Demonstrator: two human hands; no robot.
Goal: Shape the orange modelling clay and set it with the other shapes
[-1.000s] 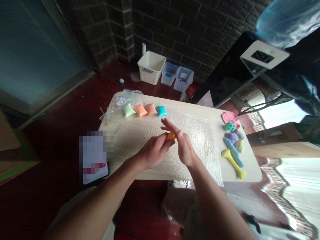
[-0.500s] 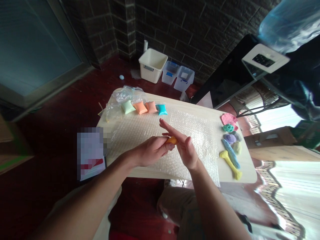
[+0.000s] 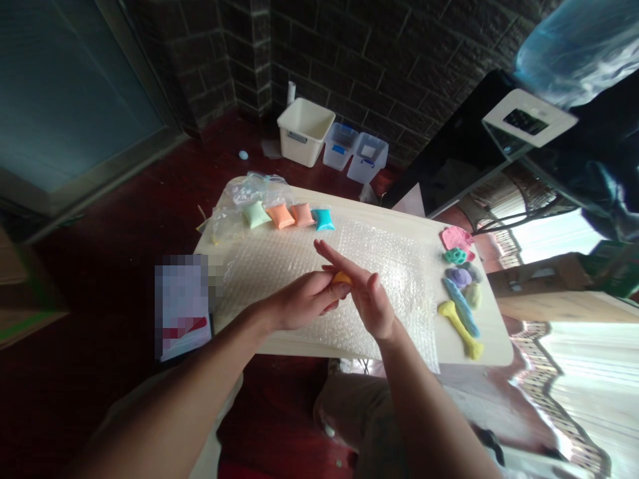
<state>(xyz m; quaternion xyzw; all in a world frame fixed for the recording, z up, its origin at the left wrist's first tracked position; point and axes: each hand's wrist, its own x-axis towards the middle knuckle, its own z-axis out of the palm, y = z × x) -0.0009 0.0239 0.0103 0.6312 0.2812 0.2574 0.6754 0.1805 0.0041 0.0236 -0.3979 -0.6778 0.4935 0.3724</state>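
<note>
One pixelated pale rectangular object (image 3: 180,303) sits at the left end of one pale, wood-toned table (image 3: 492,339); its details are masked. Crumpled clear plastic bags (image 3: 257,189) lie at the far left corner (their number cannot be told). Four pillow-shaped packets stand in a row beside them: one pale green packet (image 3: 256,215), one bright orange packet (image 3: 281,216), one salmon-pink packet (image 3: 302,215) and one turquoise packet (image 3: 324,219). Beyond, on the dark red floor, are one cream plastic bin (image 3: 299,150) and two clear plastic boxes (image 3: 337,158).

Two bare hands meet above one sheet of clear bubble wrap (image 3: 407,279). The left hand (image 3: 309,298) is closed around one small, smooth yellow-orange lump (image 3: 341,277), partly hidden between its thumb and fingers. The right hand (image 3: 372,303) is ungripped, its fingers stretched out and its palm side against the lump.

Seven soft-looking shaped pieces lie near the right end: one yellow bone shape (image 3: 462,330), one long blue strip (image 3: 461,307), one flattened pink piece (image 3: 456,238), one teal piece with holes (image 3: 455,255) and three rounded lumps (purple (image 3: 458,277), grey and pale yellow-green).
</note>
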